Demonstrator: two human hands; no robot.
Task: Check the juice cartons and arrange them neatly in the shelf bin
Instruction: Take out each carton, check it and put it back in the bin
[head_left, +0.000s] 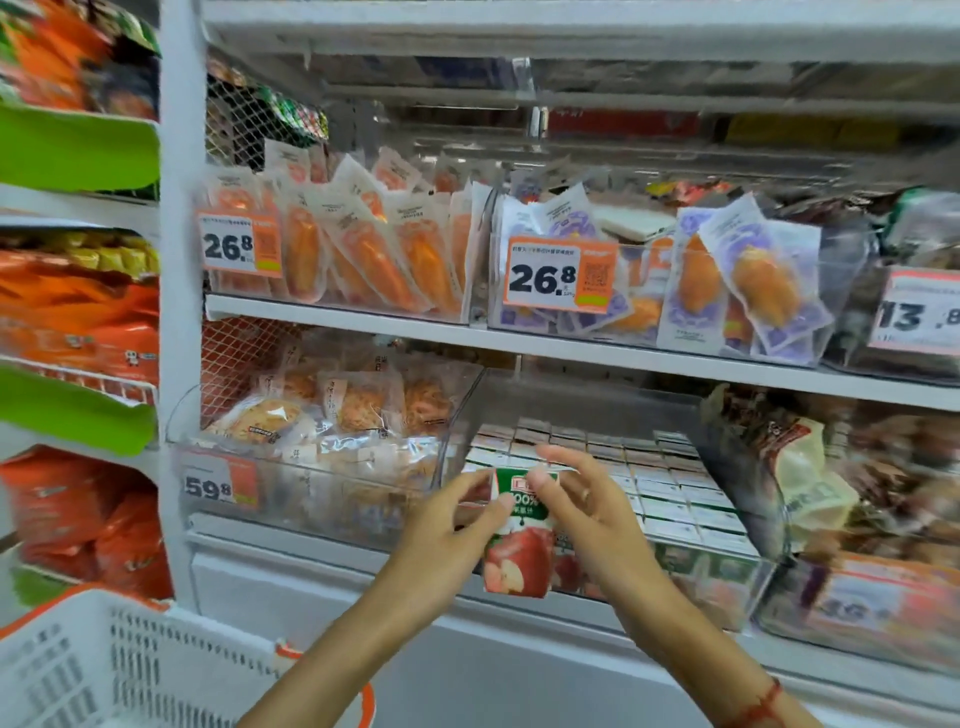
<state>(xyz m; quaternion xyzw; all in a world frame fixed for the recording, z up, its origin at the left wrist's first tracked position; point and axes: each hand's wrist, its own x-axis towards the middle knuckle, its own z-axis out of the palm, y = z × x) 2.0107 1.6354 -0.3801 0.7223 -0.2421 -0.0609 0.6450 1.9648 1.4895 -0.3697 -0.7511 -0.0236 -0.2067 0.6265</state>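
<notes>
While the frame is motion-blurred at the edges, the centre reads fine. Far left: orange snack bags (78, 332) on green-lipped shelves, white perforated basket (104, 660) at bottom left. Next right, a clear bin of bread packs (322, 415) with a 59.8 price tag (221, 483). Left hand (447, 530) grips the juice carton (519, 535) from its left side, thumb and fingers curled onto the carton's upper left edge. Carton is upright, apple print, green "100%" band, held just in front of the shelf bin's (737, 561) front wall, near the bin's left end. Right hand (587, 509) is at the carton's right side and top, fingers spread and mostly straight; index tip touches the carton top, can't tell if it actually grips. Hands are close together, one on each side of the carton. Red string on the right wrist. Behind them, the clear shelf bin holds rows of packed cartons (670, 488), tops up. Above: two 26.8 tags on bins of pouch packs (363, 249). Right of the bin: brown wrapped snacks (872, 467), blurred.
</notes>
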